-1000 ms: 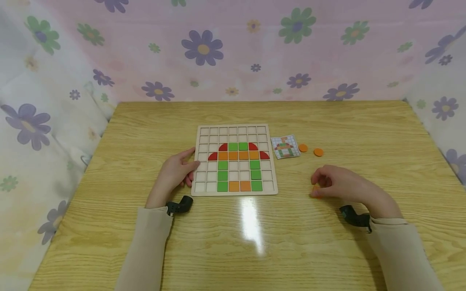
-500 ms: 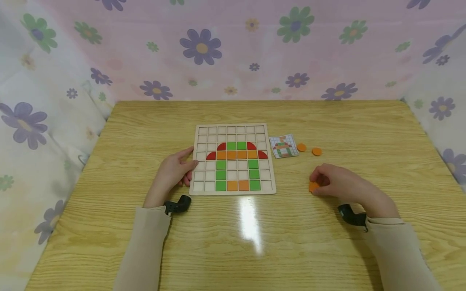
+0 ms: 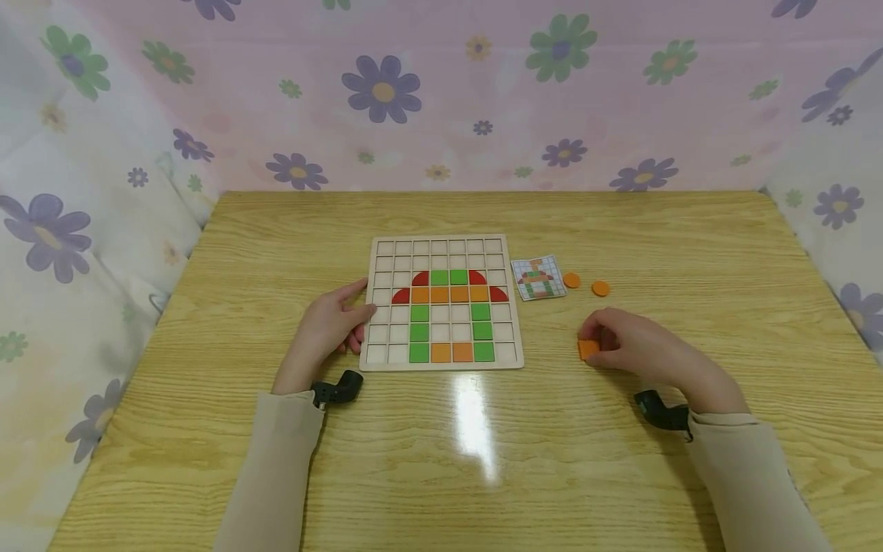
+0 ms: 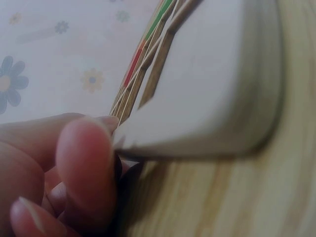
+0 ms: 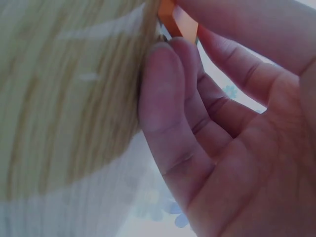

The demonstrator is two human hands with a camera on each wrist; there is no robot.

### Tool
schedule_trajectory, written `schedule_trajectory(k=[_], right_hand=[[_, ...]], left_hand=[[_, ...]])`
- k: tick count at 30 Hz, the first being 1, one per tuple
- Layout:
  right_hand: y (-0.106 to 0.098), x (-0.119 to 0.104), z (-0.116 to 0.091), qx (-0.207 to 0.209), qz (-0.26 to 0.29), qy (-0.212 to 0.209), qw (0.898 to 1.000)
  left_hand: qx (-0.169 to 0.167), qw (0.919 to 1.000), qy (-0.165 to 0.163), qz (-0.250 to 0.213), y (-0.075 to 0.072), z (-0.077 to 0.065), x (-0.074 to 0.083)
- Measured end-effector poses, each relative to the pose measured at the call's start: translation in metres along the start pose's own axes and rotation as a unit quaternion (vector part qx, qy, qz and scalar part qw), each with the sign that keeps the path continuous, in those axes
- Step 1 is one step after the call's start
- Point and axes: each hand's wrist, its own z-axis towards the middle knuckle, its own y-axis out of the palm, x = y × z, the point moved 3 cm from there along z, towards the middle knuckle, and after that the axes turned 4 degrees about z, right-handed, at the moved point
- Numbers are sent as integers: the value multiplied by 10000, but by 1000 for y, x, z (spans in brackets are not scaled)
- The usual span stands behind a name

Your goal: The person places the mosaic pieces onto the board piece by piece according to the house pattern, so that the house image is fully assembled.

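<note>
A square wooden grid board (image 3: 512, 330) lies on the table with green, orange and red tiles set in its cells. At its left edge my left hand (image 3: 329, 326) holds it, the thumb tip over the rim; the left wrist view shows the thumb (image 4: 86, 158) against the board's side (image 4: 197, 143). To the right of the board, my right hand (image 3: 638, 345) pinches an orange square tile (image 3: 588, 350) between thumb and fingers, low over the table. In the right wrist view the orange tile (image 5: 178, 20) shows at the top, partly hidden by the fingers.
A small pattern card (image 3: 539, 277) lies against the board's upper right side. Two orange round tiles (image 3: 571, 280) (image 3: 601, 288) sit just right of the card. A flowered cloth (image 3: 441, 100) hangs behind the wooden table (image 3: 441, 475).
My right hand has slid slightly left with the orange square tile, of which more now shows past the fingertips. The left hand stays at the board's edge.
</note>
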Motion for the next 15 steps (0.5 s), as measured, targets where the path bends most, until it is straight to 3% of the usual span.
schedule_trajectory(k=[15], right_hand=[[1, 2, 1, 14, 25, -191, 9998]], left_hand=[[29, 10000, -15, -17, 0, 1, 0]])
